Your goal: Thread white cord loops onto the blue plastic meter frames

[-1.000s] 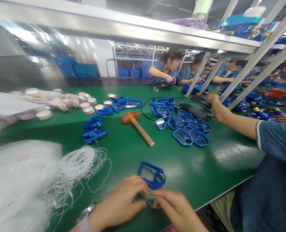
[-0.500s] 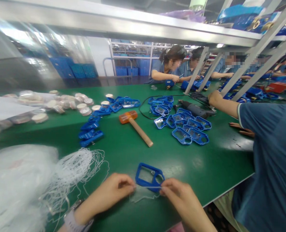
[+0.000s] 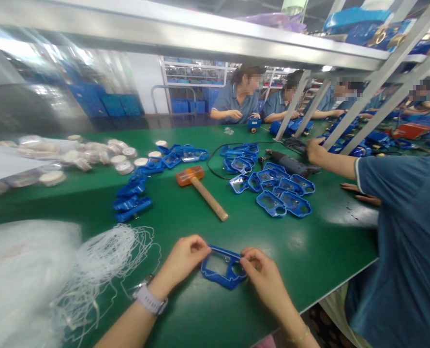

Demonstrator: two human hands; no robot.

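In front of me on the table lies a blue plastic cover frame (image 3: 218, 280), with one large opening and a smaller round one. A thin white cord (image 3: 215, 274) runs along its rim. My left hand (image 3: 189, 253) pinches the cord at the frame's upper left corner, thumb and forefinger together. At the upper right side, my right hand (image 3: 260, 270) pinches the cord against the frame. The fingertips hide the exact grip points. To the left lies a tangled heap of white cords (image 3: 108, 256), close to my left forearm.
Beyond the frame lies an orange-headed mallet (image 3: 203, 191). Blue covers (image 3: 283, 193) are piled near a dark power tool (image 3: 290, 163). More blue parts (image 3: 131, 195) and round white discs (image 3: 122, 164) lie left. A plastic bag (image 3: 26, 280) stands front left; a co-worker's arm (image 3: 334, 162) reaches in from the right.
Both hands have moved away from me, to the frame's far edge. The cord, earlier stretched between them over the near edge, now lies along the rim. The nearest co-worker opposite has raised their head.
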